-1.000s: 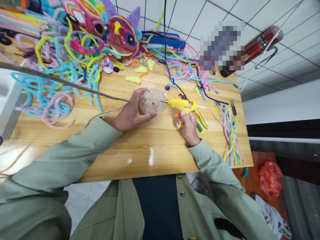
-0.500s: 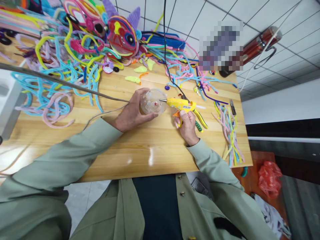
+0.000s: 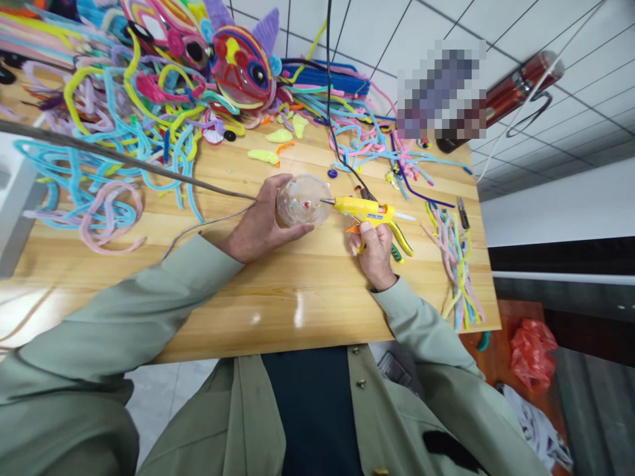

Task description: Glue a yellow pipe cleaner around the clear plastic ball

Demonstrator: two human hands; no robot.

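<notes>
My left hand (image 3: pixel 258 225) is wrapped round a clear plastic ball (image 3: pixel 302 200) and steadies it on the wooden table (image 3: pixel 278 291). A small red spot shows inside the ball. My right hand (image 3: pixel 374 251) grips the handle of a yellow glue gun (image 3: pixel 364 210). Its metal nozzle points left and touches the ball's right side. A black cord (image 3: pixel 331 106) runs from the gun toward the far edge.
Heaps of coloured pipe cleaners (image 3: pixel 124 119) and a pipe-cleaner-covered ball figure (image 3: pixel 243 69) fill the far left. More pipe cleaners (image 3: pixel 459 258) lie at the right edge by green-handled pliers (image 3: pixel 399 241). A grey cable (image 3: pixel 124 162) crosses the left half. A red bag (image 3: pixel 533 350) lies on the floor.
The glue gun has shifted slightly right with my right hand, its nozzle still at the ball. My left hand has kept its hold.
</notes>
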